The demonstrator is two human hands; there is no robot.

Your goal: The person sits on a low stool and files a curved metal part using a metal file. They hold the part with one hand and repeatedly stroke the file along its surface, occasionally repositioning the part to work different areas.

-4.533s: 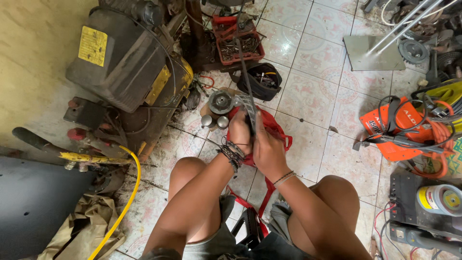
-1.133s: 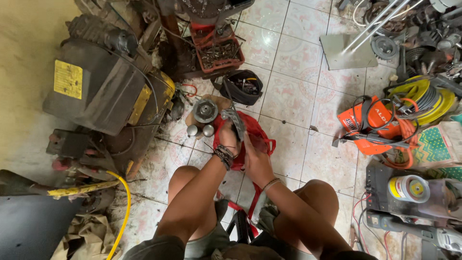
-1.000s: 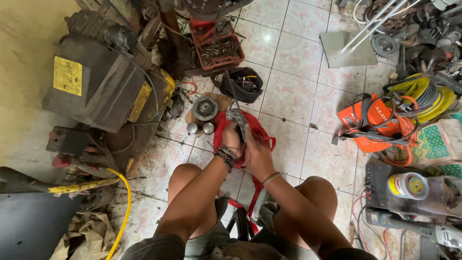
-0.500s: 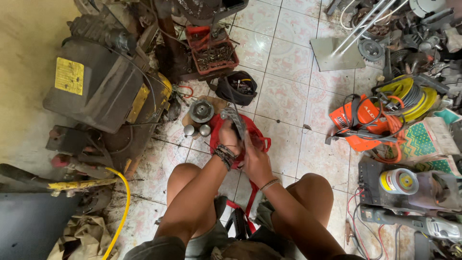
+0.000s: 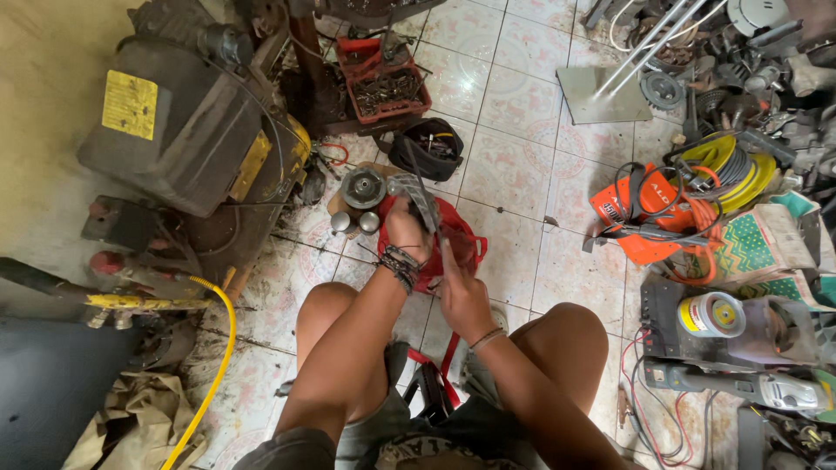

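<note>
I squat over a red cloth bag (image 5: 460, 248) on the tiled floor. My left hand (image 5: 404, 230), with dark bracelets at the wrist, is closed around a long grey metal tool (image 5: 422, 198) that points up and away from me. My right hand (image 5: 459, 292) sits just below it and grips the lower end of the same tool. A round grey metal wheel part (image 5: 363, 186) and two small metal cylinders (image 5: 357, 221) lie on the floor just left of the bag.
A large dark motor unit (image 5: 174, 130) stands at the left with a yellow hose (image 5: 213, 348). Red trays of bolts (image 5: 383, 83) and a black pouch (image 5: 427, 148) lie ahead. An orange machine (image 5: 649, 222), coiled cables (image 5: 727, 165) and a grinder (image 5: 758, 392) crowd the right.
The view has shifted slightly. My left hand has moved up along the metal tool and my right hand now sits lower, further apart from it.
</note>
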